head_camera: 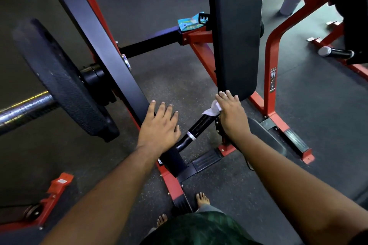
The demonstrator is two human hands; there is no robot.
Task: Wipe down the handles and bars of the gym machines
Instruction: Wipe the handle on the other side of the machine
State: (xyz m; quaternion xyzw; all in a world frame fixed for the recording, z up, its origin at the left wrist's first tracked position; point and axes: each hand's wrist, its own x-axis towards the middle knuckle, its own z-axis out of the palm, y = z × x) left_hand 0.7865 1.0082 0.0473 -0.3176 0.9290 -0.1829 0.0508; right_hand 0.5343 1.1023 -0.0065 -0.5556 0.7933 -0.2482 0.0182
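Observation:
A black handle bar with a silver ring juts out from the machine's black arm at the centre. My left hand lies flat, fingers straight, on the lower end of that arm beside the bar. My right hand hovers over the bar's far end, fingers extended, with a crumpled white wipe under its palm and thumb. The wipe touches the tip of the bar. Just beyond my right fingertips hangs the lower edge of a black back pad.
A black weight plate on a chrome sleeve sits at left. The red frame and seat stand at right. A blue wipes packet rests on the crossbar behind. A grey bottle stands far right. My bare feet are below.

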